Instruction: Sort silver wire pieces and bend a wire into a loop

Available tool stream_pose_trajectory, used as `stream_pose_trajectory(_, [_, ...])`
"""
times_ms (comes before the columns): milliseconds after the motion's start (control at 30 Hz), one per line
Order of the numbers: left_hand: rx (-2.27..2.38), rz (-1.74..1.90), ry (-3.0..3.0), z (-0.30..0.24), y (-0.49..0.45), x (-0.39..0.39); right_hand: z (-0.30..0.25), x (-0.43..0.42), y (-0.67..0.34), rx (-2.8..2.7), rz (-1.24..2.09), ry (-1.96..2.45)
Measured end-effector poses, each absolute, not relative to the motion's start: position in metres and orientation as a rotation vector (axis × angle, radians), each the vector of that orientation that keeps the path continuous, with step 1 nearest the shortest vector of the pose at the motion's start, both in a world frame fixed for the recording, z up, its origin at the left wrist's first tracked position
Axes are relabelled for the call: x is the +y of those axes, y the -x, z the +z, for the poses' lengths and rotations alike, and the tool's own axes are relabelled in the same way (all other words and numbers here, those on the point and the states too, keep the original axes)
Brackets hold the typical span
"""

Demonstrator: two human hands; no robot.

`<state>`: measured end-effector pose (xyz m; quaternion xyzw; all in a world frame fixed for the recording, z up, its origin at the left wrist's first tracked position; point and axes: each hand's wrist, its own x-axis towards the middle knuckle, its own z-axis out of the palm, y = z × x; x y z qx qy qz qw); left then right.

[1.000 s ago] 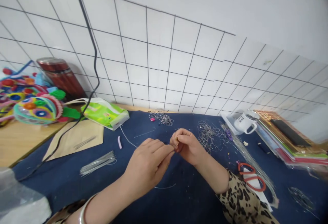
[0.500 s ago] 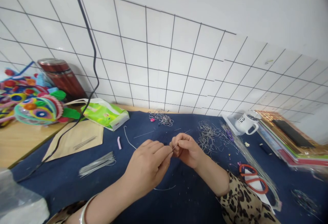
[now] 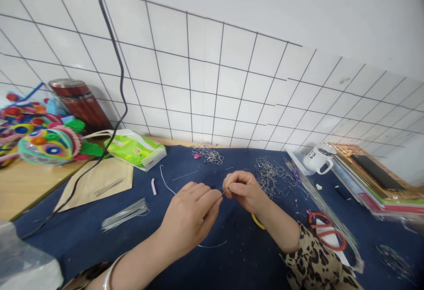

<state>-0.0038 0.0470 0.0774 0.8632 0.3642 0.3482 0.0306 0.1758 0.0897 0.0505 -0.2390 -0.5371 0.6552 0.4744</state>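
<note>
Both hands meet over the middle of the dark blue cloth, pinching one thin metal wire point(image 3: 224, 191). My left hand point(image 3: 192, 212) is closed on it, the back of the hand hiding most of the fingers. Beside it, my right hand point(image 3: 243, 189) grips the wire between thumb and forefinger, close to the left fingertips. A longer piece of curved wire point(image 3: 164, 179) ends in a small hook and passes behind my left hand. Below the hands lies another curved wire point(image 3: 213, 246). Something yellow and curved point(image 3: 257, 222) shows partly under my right wrist.
A bundle of straight wires point(image 3: 125, 215) and a brown envelope point(image 3: 115, 175) lie left. Tangled wire point(image 3: 269, 176) sits behind my right hand. Red-handled scissors point(image 3: 332, 233), long wires point(image 3: 318, 192) and a white mug point(image 3: 318, 159) are right. A black cable point(image 3: 123, 82) hangs at left.
My right hand has shifted slightly right, drawing a little away from the left fingertips. More of the yellow curved thing shows under my right wrist. The left hand has barely moved.
</note>
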Motion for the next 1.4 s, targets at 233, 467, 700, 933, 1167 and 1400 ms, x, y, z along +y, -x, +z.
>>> stream_pose_trajectory(233, [1.128, 1.083, -2.697, 0.073, 0.003, 0.049, 0.046, 0.088, -0.173, -1.163, 1.743, 0.553])
stream_pose_trajectory(467, [1.158, 1.072, -2.717, 0.069, 0.003, 0.049, 0.043, 0.083, -0.165, -0.973, 1.906, 0.485])
stream_pose_trajectory(700, [1.206, 1.062, -2.715, 0.07, 0.003, 0.05, 0.041, 0.08, -0.162, -0.9, 1.929, 0.482])
stream_pose_trajectory(933, [1.24, 1.068, -2.722, 0.067, 0.002, 0.049, 0.041, 0.081, -0.16, -0.864, 1.932, 0.481])
stream_pose_trajectory(1167, [1.262, 1.064, -2.707, 0.065, 0.001, 0.048, 0.042, 0.079, -0.159, -0.852, 1.927, 0.5])
stream_pose_trajectory(1400, [1.271, 1.077, -2.706, 0.067, 0.001, 0.047, 0.044, 0.079, -0.158, -0.844, 1.912, 0.543])
